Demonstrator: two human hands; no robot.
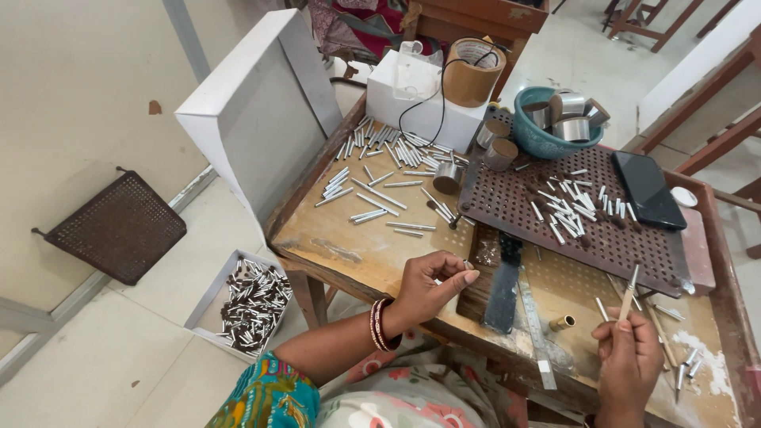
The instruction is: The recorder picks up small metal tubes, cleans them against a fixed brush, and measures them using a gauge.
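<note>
Two hands — left hand [428,285] pinching one small metal tube [468,265], right hand [628,357] pinching one stick [629,292].

Two bare hands raised in front of the body, each pinching closed

Left hand [428,285] bent at the wrist, bangles on the forearm, fingers [464,277] curled with thumb meeting fingertips; right hand [630,357] lower, palm turned inward, fingers bunched upward in a tight pinch

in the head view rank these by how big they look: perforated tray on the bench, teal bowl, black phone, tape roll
1. perforated tray, clearly largest.
2. teal bowl.
3. and 4. black phone and tape roll look about alike, so I won't rank them; the roll also sits farther from the camera.
</note>
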